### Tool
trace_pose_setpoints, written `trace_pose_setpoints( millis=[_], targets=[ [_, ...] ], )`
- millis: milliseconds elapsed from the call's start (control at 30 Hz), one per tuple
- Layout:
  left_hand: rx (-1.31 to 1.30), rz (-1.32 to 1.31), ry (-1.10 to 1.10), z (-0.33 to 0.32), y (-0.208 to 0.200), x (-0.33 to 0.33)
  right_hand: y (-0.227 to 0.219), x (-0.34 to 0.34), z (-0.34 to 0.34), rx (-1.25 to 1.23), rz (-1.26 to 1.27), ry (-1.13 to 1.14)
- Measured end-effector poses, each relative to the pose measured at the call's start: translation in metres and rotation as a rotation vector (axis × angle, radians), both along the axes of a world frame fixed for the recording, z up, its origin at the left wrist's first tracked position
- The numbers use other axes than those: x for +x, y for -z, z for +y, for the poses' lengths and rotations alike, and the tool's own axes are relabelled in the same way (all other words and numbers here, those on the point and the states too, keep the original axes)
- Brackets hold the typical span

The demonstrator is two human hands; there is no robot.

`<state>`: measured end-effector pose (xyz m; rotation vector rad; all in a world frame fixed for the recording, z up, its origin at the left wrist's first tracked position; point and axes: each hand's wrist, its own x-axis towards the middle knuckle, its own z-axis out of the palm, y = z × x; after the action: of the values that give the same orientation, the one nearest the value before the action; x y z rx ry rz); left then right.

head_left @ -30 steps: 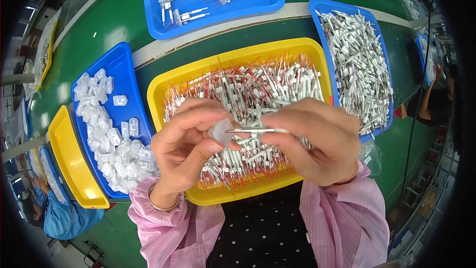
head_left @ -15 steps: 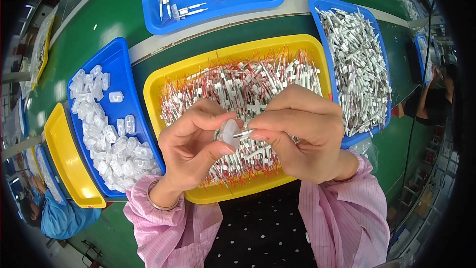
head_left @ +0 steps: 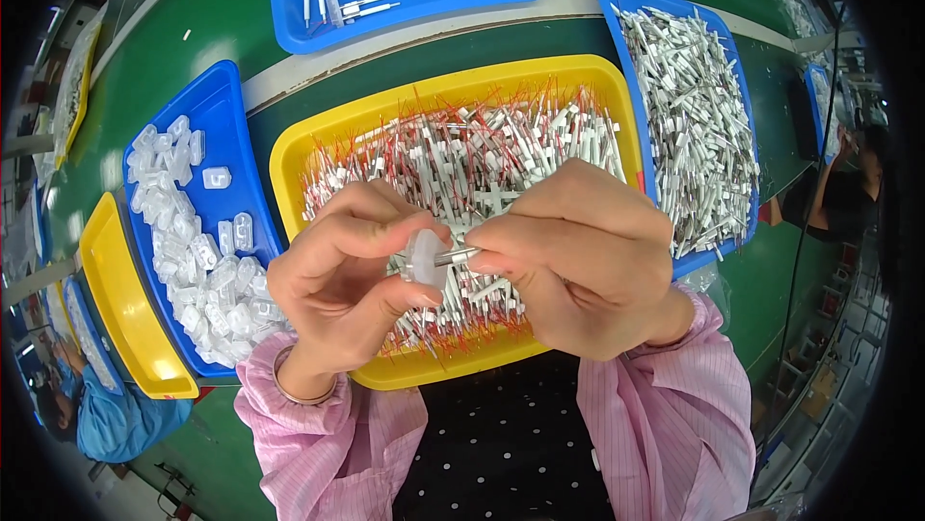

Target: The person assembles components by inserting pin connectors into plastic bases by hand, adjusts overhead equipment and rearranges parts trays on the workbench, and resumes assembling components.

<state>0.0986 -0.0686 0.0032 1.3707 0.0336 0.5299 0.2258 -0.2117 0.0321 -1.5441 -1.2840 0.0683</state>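
Note:
My left hand (head_left: pixel 337 275) is closed in a pinch, thumb and fingers gripping a translucent white plastic cap (head_left: pixel 424 259) by its edges. Opposite it, my right hand (head_left: pixel 597 256) pinches a thin metal rod (head_left: pixel 455 257). The rod's left end meets the face of the cap; how far it goes in cannot be seen. My fingers hide its other end. Beneath both hands lies a yellow tray (head_left: pixel 289 160) heaped with white-and-silver rods (head_left: pixel 453 150) that carry thin red wires.
Clear caps (head_left: pixel 183 222) fill a blue tray (head_left: pixel 220 97) at left, beside a narrow yellow tray (head_left: pixel 125 299). Loose white rods (head_left: pixel 699 126) pile up in a right-hand blue tray (head_left: pixel 617 1). Cap-and-rod pieces lie in a far blue tray (head_left: pixel 482 3). Other people sit at both sides.
Both hands have shifted slightly left with the cap and rod. The cap has turned more edge-on, and more of the rod shows between cap and right fingertips.

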Motion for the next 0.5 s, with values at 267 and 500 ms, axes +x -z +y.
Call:
trace_pose_setpoints(
  millis=[267,500],
  targets=[
    [0.038,-0.019,-0.025,-0.003,0.007,0.001,0.006,-0.004,0.000,-0.002,-0.057,0.008],
    [-0.264,0.187,-0.360,0.017,0.001,0.004,-0.002,0.002,-0.003,-0.256,0.121,0.089]
  ],
)
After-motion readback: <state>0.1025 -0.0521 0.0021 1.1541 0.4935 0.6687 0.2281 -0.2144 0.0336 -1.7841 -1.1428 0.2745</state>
